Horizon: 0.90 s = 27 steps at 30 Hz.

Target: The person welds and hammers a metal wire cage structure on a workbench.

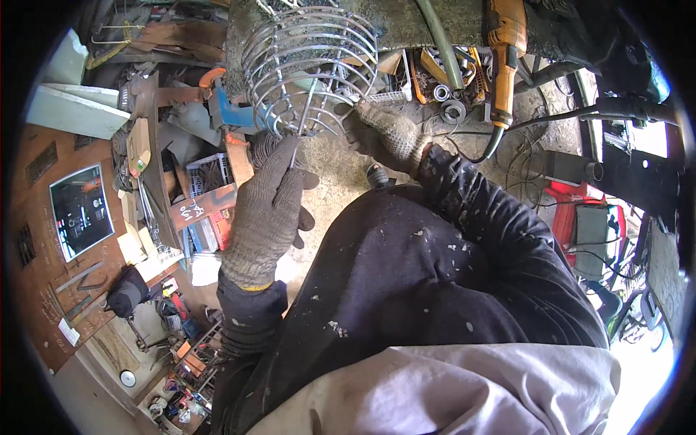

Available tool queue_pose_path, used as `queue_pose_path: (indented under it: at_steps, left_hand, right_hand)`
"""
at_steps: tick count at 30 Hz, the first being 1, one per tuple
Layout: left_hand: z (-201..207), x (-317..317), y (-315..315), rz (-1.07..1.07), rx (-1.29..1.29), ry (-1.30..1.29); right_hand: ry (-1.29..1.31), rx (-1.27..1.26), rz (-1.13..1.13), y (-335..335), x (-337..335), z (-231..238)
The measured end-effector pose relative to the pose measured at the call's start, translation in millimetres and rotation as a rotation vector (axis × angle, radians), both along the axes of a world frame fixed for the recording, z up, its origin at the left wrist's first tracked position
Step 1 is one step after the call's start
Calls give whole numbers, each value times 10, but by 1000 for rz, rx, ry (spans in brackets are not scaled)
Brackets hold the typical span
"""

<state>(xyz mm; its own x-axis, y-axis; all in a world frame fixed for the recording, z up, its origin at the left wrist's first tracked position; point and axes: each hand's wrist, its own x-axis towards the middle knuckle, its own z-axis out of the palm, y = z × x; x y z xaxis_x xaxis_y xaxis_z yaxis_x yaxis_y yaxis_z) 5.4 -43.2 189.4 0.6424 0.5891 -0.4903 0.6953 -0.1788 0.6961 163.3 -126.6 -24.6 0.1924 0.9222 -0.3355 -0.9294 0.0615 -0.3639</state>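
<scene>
A cage of bent metal rods (312, 70), with several curved hoops joined by cross bars, sits at the top middle on the edge of a dark worktop. My left hand (262, 210), in a grey knitted glove, is just below the cage. It is closed around a thin straight metal rod (293, 156), which runs up in front of the hoops. My right hand (391, 136), in a matching dirty glove, is closed at the cage's lower right edge. Its fingertips are partly hidden there.
An orange power tool (505, 54) hangs over the worktop (399, 25) edge, its cable trailing right. A blue clamp-like tool (233, 112) lies left of the cage. Crates and scrap fill the left side. A red machine (573, 192) stands at right.
</scene>
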Motion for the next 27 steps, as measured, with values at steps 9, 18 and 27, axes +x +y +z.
queue_pose_path:
  at_steps: [9,18,27]
  left_hand:
    - [-254,-139,79,-141,174,-169]
    - [-277,-184,151,-66,80,-168]
    - [-246,-212,175,3,-94,-166]
  right_hand:
    - [-217,84,-7,-17,-51,214]
    - [-322,-247,128,-363,50,397]
    - [-774,-358,-375,-1488,282,1099]
